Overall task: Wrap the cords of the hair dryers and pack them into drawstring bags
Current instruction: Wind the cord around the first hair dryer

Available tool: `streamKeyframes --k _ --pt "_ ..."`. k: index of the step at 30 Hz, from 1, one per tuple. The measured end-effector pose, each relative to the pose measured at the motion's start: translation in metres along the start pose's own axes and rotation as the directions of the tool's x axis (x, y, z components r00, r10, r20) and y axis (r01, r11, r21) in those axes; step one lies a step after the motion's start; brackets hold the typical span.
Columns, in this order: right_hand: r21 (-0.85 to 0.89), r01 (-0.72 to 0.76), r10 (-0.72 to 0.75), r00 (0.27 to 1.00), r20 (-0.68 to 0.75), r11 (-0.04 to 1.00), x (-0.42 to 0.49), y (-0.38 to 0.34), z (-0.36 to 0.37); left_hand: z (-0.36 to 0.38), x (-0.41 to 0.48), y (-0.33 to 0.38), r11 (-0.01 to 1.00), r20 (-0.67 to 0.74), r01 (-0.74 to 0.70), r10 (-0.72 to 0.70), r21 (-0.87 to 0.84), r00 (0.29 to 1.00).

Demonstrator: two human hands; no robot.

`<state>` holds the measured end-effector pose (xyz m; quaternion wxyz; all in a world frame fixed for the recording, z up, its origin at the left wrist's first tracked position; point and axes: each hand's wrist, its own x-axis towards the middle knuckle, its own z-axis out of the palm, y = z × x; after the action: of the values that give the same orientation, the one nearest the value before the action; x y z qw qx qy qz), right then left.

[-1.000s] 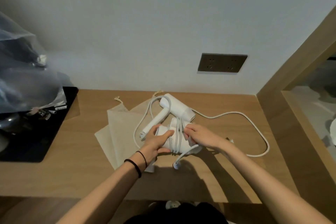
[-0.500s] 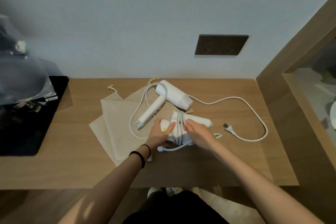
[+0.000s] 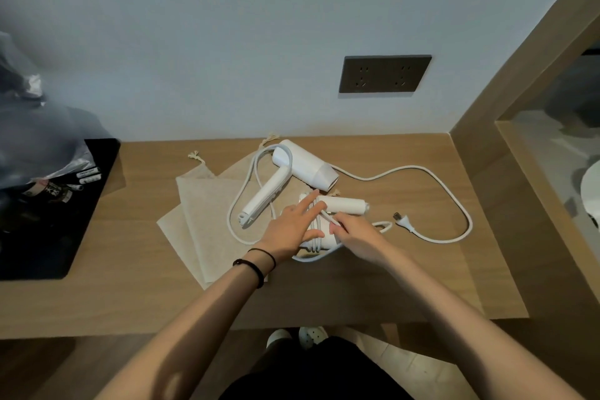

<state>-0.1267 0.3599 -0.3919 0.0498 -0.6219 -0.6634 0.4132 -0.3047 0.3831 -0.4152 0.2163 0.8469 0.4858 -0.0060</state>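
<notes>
Head cam: left hand point(image 3: 292, 230) lies flat on the near dryer point(image 3: 347, 204) while right hand point(image 3: 354, 234) pinches its cord point(image 3: 315, 239), mostly wound. Far dryer point(image 3: 305, 166) sits behind, loose cord point(image 3: 454, 198) sprawling. Bags point(image 3: 201, 214) look empty, so packing's all left.

Arms: both forearms are uncovered along their full visible length, from the lower edge of the view to the left hand point(image 3: 289, 230) and the right hand point(image 3: 355, 234).

Left wrist: two black bands, worn side by side. The thick band point(image 3: 256, 270) is a rounded elastic loop, nearer the elbow. The thin band point(image 3: 271, 255) is a narrow cord, nearer the hand.

Lower body: a black garment point(image 3: 311, 370) fills the bottom centre; its type cannot be determined.

Feet: two white shoes point(image 3: 311, 333); only the toe ends show. Round perforations are visible on one upper.
</notes>
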Motion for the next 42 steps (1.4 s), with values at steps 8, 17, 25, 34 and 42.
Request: streamKeyframes --k 8,17,25,34,42 --pt "-0.271 -0.028 0.028 1.000 -0.003 0.962 -0.030 0.017 -0.028 0.008 0.003 0.001 0.994 -0.029 0.105 -0.106 -0.037 0.994" --pt "-0.072 -0.022 -0.003 0.944 -0.331 0.997 -0.085 0.052 -0.026 0.014 0.002 -0.007 0.966 -0.062 0.134 -0.151 -0.220 0.987" --pt "0.076 -0.274 0.262 0.746 -0.612 0.959 -0.158 0.047 -0.006 0.026 0.000 -0.002 0.967 -0.146 0.133 -0.167 -0.219 0.975" --pt "0.029 -0.491 0.468 0.809 -0.356 0.871 -0.206 0.065 0.043 0.023 -0.015 0.009 0.963 -0.178 0.087 -0.135 -0.257 0.975" --pt "0.189 -0.360 0.402 0.870 -0.286 0.914 -0.170 0.062 0.065 0.028 -0.029 0.008 0.981 -0.253 -0.042 -0.007 -0.187 0.968"
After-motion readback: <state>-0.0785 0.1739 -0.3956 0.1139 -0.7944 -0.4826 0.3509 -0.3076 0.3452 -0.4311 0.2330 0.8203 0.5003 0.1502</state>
